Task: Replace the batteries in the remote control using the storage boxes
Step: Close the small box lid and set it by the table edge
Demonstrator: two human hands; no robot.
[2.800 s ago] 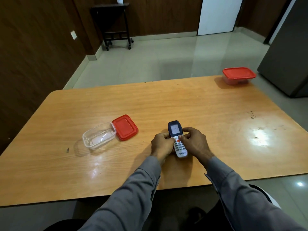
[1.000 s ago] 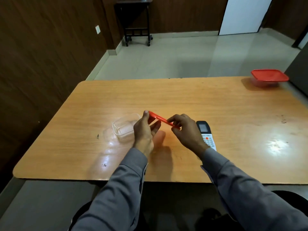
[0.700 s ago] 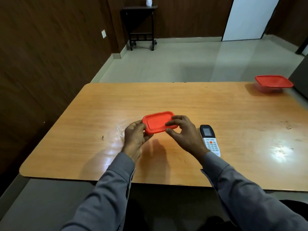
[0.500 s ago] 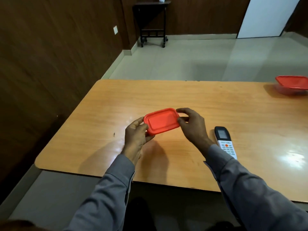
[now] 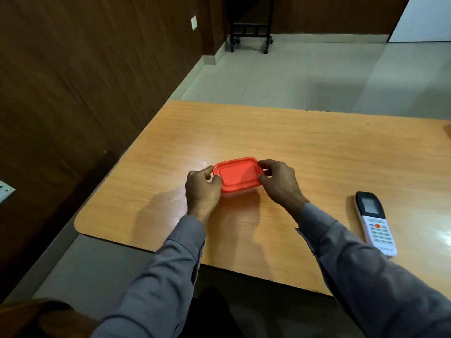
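A red lid (image 5: 239, 174) lies on top of the small clear storage box (image 5: 238, 193), which stands on the wooden table (image 5: 317, 147). My left hand (image 5: 201, 189) grips the lid's left end and my right hand (image 5: 279, 182) grips its right end. Only a thin strip of the clear box shows under the lid. The white remote control (image 5: 374, 223) with a dark screen end lies face up on the table to the right of my right arm, apart from both hands.
The table's rounded left corner (image 5: 81, 222) and near edge are close to my arms. A dark wood-panelled wall (image 5: 85, 81) runs along the left. A black wheeled stand (image 5: 250, 32) is on the tiled floor at the back.
I let go of the remote, picked up the red lid with both hands, turned it flat and lowered it onto the clear box. My view has swung left, so the second red-lidded box has left the frame.
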